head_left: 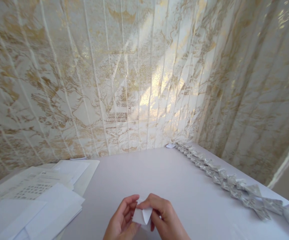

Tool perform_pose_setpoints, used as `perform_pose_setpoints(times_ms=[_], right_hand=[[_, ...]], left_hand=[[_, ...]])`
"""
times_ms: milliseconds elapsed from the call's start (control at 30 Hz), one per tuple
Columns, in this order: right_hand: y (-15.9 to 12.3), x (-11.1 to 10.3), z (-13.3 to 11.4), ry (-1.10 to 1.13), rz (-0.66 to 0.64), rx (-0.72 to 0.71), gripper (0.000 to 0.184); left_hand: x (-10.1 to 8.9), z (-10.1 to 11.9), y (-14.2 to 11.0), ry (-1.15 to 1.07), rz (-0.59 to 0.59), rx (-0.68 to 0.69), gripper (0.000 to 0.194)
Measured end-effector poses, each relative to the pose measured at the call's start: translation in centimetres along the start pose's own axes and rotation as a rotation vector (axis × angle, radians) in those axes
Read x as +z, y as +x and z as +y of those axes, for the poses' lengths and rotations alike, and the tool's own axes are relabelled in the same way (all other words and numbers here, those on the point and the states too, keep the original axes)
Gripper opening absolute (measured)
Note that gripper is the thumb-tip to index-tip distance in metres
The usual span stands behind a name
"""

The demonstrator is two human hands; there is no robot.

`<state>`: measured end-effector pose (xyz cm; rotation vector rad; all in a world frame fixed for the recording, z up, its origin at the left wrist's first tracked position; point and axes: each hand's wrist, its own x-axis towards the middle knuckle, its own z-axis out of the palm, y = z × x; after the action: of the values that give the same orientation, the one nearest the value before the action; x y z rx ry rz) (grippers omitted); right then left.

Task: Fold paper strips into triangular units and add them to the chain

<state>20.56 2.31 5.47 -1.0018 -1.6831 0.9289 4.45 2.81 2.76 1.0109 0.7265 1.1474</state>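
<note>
A small piece of folded white paper (139,217) is held between both hands, low in the middle of the head view and over the white table. My left hand (123,218) grips it from the left, with the thumb along its lower edge and the fingers curled behind. On the other side, my right hand (163,215) pinches it, index finger across the top and thumb near the right edge. The paper has flaps with a pointed opening facing me. Its far side is hidden by my fingers.
Loose sheets of paper (59,203), some printed, lie in a pile at the left. Rows of crumpled greyish folded paper pieces (224,180) run along the table's (124,176) right edge. A small white paper piece (170,145) sits at the back, by the patterned curtain (124,83).
</note>
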Motion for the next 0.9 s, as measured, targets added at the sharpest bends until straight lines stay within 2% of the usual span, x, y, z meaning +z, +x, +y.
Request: perform_pose_setpoints(times_ms=[67, 200, 300, 433, 567, 667, 767, 900], right_hand=[[0.1, -0.2, 0.1, 0.008, 0.005, -0.009, 0.034], [0.1, -0.7, -0.4, -0.165, 0.003, -0.129, 0.037], [-0.1, -0.8, -0.8, -0.295, -0.027, -0.200, 0.042], [-0.1, -0.4, -1.2, -0.399, -0.098, -0.236, 0.042], [-0.1, -0.7, -1.6, -0.215, -0.118, -0.182, 0.039], [-0.1, -0.9, -1.6, -0.028, -0.051, -0.042, 0.032], [-0.1, -0.6, -1.5, -0.007, -0.018, 0.079, 0.026], [0.0, -0.1, -1.1, 0.010, 0.175, 0.109, 0.033]], left_hand=[[-0.2, 0.1, 0.2, -0.038, 0.001, 0.007, 0.056], [-0.1, 0.2, 0.4, -0.103, 0.004, -0.044, 0.061], [0.3, 0.2, 0.3, 0.022, 0.002, -0.094, 0.056], [0.3, 0.1, 0.2, 0.162, -0.005, -0.089, 0.055], [-0.2, 0.9, 0.2, 0.249, 0.019, -0.058, 0.050], [-0.2, 1.7, 0.0, 0.373, 0.027, -0.003, 0.046], [0.3, 1.9, -0.3, 0.536, 0.019, 0.053, 0.046], [0.8, 1.6, -0.7, 0.487, 0.098, 0.033, 0.048]])
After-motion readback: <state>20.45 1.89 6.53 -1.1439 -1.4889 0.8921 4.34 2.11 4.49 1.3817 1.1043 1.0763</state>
